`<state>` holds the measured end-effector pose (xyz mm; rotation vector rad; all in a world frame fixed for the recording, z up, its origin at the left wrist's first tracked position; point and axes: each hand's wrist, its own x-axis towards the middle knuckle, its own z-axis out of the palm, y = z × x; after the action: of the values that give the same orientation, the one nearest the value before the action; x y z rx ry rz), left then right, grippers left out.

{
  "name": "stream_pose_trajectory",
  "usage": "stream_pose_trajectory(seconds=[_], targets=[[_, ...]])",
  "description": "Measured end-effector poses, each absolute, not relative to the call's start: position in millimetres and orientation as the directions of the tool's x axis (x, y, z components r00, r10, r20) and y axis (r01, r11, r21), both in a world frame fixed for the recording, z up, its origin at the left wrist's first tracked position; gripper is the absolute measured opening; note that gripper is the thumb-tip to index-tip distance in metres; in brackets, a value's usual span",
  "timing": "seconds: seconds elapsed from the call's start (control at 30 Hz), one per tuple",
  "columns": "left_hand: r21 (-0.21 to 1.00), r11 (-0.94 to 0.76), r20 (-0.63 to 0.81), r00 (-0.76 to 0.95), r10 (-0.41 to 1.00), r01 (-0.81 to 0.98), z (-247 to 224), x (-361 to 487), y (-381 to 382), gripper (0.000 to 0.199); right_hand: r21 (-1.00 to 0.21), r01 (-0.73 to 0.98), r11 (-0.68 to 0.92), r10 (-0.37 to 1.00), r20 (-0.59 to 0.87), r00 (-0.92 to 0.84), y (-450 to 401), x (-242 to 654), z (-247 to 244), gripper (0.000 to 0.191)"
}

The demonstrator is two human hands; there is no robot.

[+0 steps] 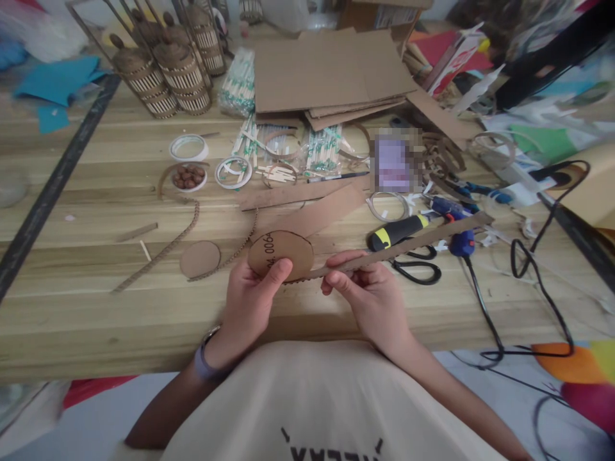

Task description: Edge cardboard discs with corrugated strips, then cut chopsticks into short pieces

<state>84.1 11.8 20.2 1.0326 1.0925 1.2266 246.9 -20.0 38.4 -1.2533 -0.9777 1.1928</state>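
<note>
The cardboard disc [298, 250] is held over the middle of the tabletop [96, 320], toward its front edge. The cardboard strip [432, 237] meets only the disc's near rim; its longer part is free, so the joining seems at an early stage, with most of the rim left. The left hand [252, 291] grips the disc, thumb on top; the right hand [372, 291] pinches the strip, which points toward the tabletop's right edge.

We see muted, diffuse light, with a pale sheen on the tabletop [305, 315] near its front edge and soft shadows. The middle looks fairly clear; the borders stretch and smear into blur, and coarse pixels mask one purplish patch [394, 161].
</note>
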Motion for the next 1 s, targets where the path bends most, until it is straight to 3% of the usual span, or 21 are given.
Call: stream_pose_trajectory(seconds=[0.57,1.0], targets=[[0.998,-0.037,0.027,0.194,0.981,0.051,35,75,9,0.016,-0.993,-0.099,-0.063,0.987,-0.077,0.143,-21,250,46,0.026],[0.995,-0.014,-0.018,0.327,0.945,0.095,49,75,9,0.017,-0.994,-0.021,-0.110,0.989,-0.112,0.097,-23,253,51,0.035]])
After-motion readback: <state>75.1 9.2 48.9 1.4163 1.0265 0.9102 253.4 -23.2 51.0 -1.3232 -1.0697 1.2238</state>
